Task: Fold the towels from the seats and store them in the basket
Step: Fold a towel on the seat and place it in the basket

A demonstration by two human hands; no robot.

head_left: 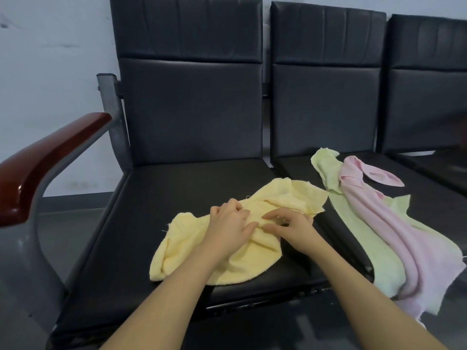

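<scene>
Both hands are down on the yellow towel (227, 251) in the middle of the left seat (121, 223). The left hand (228, 227) has its fingers bunched into the cloth, and the right hand (290, 226) looks to be pinching a fold. So we're at towel one, still crumpled. Next it needs spreading flat before any fold. The green towel (358, 231) and pink towel (389, 223) wait overlapped on the next seat (429, 198). No basket in view.

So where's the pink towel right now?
In the head view the pink towel is on the right, draped over a pale green towel on the middle seat, to the right of the yellow towel under both hands.
</scene>
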